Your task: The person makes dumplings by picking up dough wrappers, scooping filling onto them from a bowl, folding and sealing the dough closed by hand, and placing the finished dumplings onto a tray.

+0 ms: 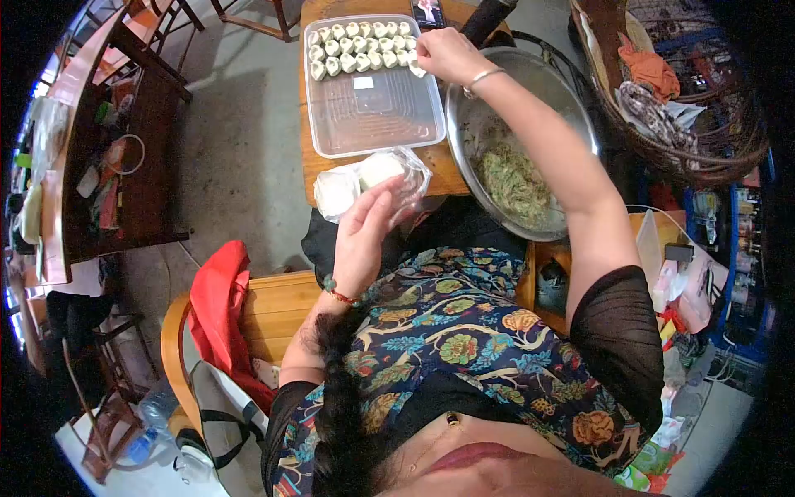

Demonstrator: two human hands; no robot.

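Observation:
My right hand [451, 56] is closed at the right edge of a clear plastic tray [377, 132], its fingertips pinching a folded dumpling [417, 69] at the end of the front row. Several rows of pale dumplings [362, 45] fill the far half of that tray. Nearer to me, my left hand [364, 219] hovers with fingers stretched out over a clear plastic bag [418, 170]. White dough wrappers [338, 192] lie in and beside the bag. Another pale wrapper [381, 168] shows just beyond my left fingertips; whether they touch it is unclear.
A large metal basin [584, 124] with green filling [513, 178] stands to the right of the tray. A phone [428, 12] lies behind it on the wooden table [455, 178]. A wicker basket [662, 149] is at far right. Red cloth [219, 298] hangs over the chair at left.

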